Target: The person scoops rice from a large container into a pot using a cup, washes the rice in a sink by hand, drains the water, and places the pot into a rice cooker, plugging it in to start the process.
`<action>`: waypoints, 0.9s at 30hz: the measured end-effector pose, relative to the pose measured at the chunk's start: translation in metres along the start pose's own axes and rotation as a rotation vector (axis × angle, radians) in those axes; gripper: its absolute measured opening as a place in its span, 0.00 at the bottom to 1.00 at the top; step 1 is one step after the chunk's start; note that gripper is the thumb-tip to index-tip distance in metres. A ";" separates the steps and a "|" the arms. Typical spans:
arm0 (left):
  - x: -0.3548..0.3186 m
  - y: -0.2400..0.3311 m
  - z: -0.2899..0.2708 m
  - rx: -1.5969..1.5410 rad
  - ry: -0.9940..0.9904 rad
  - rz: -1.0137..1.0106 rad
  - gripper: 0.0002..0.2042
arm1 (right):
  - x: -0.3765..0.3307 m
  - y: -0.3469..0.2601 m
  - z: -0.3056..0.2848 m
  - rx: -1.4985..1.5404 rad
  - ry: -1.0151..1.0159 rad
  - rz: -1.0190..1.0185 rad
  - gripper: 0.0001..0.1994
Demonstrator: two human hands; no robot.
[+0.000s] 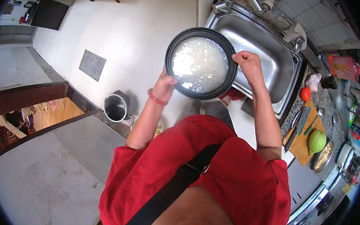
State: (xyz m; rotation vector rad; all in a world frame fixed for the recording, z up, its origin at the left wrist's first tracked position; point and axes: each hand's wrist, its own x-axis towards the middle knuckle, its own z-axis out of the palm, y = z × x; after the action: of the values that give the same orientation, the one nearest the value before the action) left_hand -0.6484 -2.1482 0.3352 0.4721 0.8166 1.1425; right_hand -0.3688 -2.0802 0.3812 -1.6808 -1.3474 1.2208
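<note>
I hold a round black pot (201,63) with both hands, level in front of my chest. Cloudy white water with rice fills it. My left hand (165,84) grips the rim at its lower left; a red bangle circles that wrist. My right hand (247,63) grips the rim at its right side. The pot hangs beside the left edge of a steel sink (274,48), partly over the white tiled floor.
A tap (235,0) stands at the sink's back. To the right, a wooden cutting board (302,141) carries a knife and a green fruit; a red tomato (305,94) lies nearby. A metal bucket (116,106) sits on the floor at left, by a dark railing.
</note>
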 end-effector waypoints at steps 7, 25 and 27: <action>-0.005 -0.002 -0.010 -0.121 -0.051 -0.127 0.24 | 0.000 0.002 0.007 -0.068 0.032 -0.008 0.09; 0.063 -0.064 0.079 -0.063 -0.140 -0.338 0.25 | 0.006 0.049 -0.107 -0.002 0.244 0.062 0.11; 0.078 -0.077 0.086 -0.038 -0.128 -0.355 0.21 | 0.007 0.053 -0.126 0.013 0.302 0.058 0.11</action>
State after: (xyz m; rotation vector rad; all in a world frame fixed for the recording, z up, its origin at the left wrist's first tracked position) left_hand -0.5213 -2.0980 0.3097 0.3482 0.7313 0.7898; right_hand -0.2322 -2.0793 0.3761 -1.8213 -1.1110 0.9576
